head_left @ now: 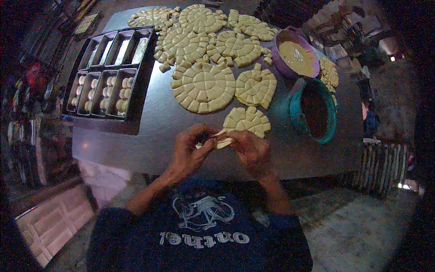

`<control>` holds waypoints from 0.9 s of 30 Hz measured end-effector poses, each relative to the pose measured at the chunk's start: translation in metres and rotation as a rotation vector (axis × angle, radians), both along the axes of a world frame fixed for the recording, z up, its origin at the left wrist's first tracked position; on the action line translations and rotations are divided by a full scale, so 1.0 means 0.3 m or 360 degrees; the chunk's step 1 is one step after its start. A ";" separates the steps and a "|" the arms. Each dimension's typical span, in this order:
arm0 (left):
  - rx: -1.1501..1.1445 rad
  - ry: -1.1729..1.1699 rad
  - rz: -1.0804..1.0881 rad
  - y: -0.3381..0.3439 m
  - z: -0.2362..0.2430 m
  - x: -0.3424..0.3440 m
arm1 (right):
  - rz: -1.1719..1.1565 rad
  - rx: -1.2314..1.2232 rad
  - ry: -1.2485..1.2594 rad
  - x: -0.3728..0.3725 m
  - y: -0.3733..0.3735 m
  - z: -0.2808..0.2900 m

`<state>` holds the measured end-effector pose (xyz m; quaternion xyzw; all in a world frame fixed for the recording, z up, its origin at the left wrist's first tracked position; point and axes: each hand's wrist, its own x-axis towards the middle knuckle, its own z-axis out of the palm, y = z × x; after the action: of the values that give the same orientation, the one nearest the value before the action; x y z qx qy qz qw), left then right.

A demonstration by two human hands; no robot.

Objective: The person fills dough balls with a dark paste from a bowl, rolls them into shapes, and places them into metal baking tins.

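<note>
Both hands, left hand (190, 149) and right hand (249, 149), pinch a small dough piece (222, 138) over the steel table (149, 122); soft and light, it likely deforms easily, best held by its edges.

Pale yellow dough rounds (205, 87), purple bowl (283, 63), teal bowl (297, 113).

baking tins (108, 75) left | purple bowl (282, 63) | teal bowl (297, 113) | metal table (149, 127)

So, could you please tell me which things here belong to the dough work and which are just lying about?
In use:
left hand
right hand
dough piece
cut dough rounds
loaf tins
purple bowl
teal bowl

Lying about:
striped mat
</note>
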<state>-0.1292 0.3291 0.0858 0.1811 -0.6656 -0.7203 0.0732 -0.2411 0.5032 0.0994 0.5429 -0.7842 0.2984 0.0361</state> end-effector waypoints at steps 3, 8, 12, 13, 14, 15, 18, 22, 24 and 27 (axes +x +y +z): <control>-0.0040 0.0112 -0.0147 -0.039 -0.006 0.035 | 0.0011 0.0074 -0.0401 -0.032 -0.036 0.035; 0.0200 -0.0051 -0.0299 -0.090 0.020 0.042 | 0.0376 0.0115 -0.0453 -0.073 -0.049 0.049; 0.0628 -0.0264 -0.0209 -0.107 -0.009 0.018 | 0.0397 -0.0014 -0.0142 -0.053 -0.053 0.057; 0.0677 -0.0291 -0.0254 -0.110 -0.040 0.014 | 0.0391 -0.0035 -0.0070 -0.043 -0.058 0.063; 0.0886 -0.0280 -0.0216 -0.104 -0.061 0.014 | 0.0372 -0.0064 0.0005 -0.031 -0.066 0.072; 0.1094 -0.0268 -0.0179 -0.090 -0.078 0.014 | 0.0351 -0.0095 0.0080 -0.014 -0.079 0.081; 0.1443 -0.0189 0.0026 -0.052 -0.066 0.027 | 0.0174 -0.0186 0.0117 0.057 -0.111 0.039; 0.1512 -0.0258 -0.0113 -0.066 -0.083 0.038 | -0.0261 -0.0294 0.0126 0.187 -0.148 -0.003; 0.1463 -0.0189 0.0034 -0.037 -0.090 0.037 | -0.0372 -0.0335 0.0169 0.218 -0.142 -0.044; 0.1128 -0.0109 0.0031 -0.046 -0.095 0.046 | -0.0408 -0.0349 0.0128 0.203 -0.142 -0.043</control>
<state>-0.1154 0.3153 0.0573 0.2257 -0.3746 -0.8992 -0.0096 -0.1804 0.4607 0.0864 0.4428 -0.8077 0.3531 0.1642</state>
